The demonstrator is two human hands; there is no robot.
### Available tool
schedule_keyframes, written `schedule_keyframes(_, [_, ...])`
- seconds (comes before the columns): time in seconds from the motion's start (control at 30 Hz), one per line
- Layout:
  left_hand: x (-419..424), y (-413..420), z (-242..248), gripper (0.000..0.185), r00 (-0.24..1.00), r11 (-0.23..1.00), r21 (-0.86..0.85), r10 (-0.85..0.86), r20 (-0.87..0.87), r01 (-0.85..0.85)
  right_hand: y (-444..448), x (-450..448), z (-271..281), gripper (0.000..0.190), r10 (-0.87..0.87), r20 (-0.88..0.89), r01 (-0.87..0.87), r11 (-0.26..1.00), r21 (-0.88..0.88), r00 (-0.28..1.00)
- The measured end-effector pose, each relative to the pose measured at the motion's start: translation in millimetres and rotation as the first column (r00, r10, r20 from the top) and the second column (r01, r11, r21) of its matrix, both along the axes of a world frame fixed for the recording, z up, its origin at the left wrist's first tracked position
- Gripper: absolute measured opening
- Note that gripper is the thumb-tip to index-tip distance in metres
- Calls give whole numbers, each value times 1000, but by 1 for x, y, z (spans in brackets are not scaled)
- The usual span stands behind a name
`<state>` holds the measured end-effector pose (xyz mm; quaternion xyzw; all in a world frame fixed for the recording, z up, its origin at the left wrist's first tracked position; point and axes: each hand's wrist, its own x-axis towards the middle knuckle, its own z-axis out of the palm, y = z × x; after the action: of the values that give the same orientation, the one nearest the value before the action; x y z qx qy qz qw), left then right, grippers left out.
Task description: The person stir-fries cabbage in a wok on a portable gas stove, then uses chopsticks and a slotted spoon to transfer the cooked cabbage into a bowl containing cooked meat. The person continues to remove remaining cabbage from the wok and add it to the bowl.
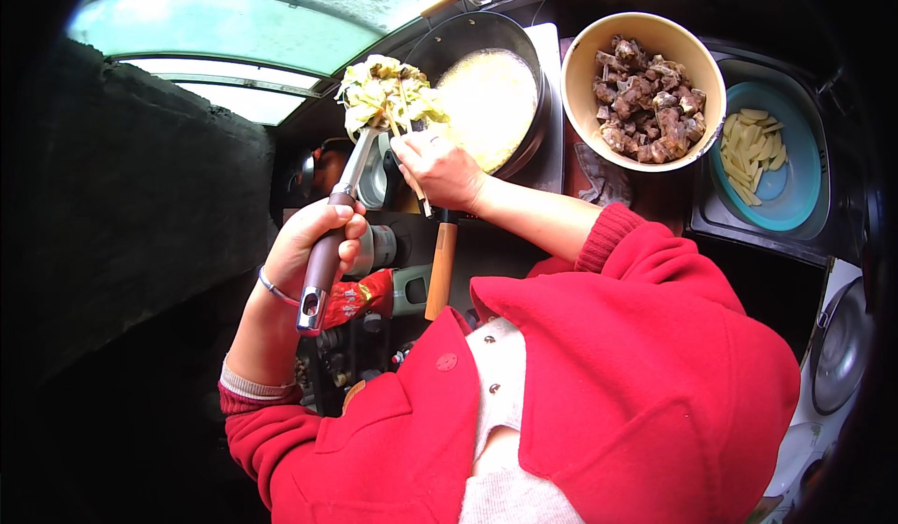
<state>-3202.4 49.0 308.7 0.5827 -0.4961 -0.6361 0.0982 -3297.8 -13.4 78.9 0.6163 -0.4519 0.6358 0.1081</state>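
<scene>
My left hand grips the brown handle of a metal ladle or skimmer, whose head is hidden under a heap of pale green leafy vegetable, probably cabbage. In my right hand is a pair of chopsticks, their tips reaching into that heap. The heap is at the left side of a dark wok, partly over its rim. Pale, frothy liquid fills the wok's bottom. Its wooden handle points towards me, below my right hand.
Right of the wok stands a cream enamel basin of browned meat chunks. Beyond it, a turquoise basin with cut pale strips sits in a sink. A cloth lies between. Windows border the upper left.
</scene>
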Motion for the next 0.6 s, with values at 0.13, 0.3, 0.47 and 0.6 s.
schedule_keyframes(0.13, [-2,2,2,20,1000,1000,5,-1,12,1,2,2,0,31,4,12,-4,1000,2,1000])
schedule_keyframes(0.3, [-3,4,0,25,997,999,-24,30,64,-28,3,5,-1,31,24,29,-24,1000,2,999])
schedule_keyframes(0.47, [-3,6,-1,24,997,999,-27,37,68,-36,6,6,-2,31,19,38,-20,1000,7,999])
schedule_keyframes(0.6, [-3,6,-1,24,997,999,-18,37,61,-36,8,5,-2,30,27,37,-27,999,18,999])
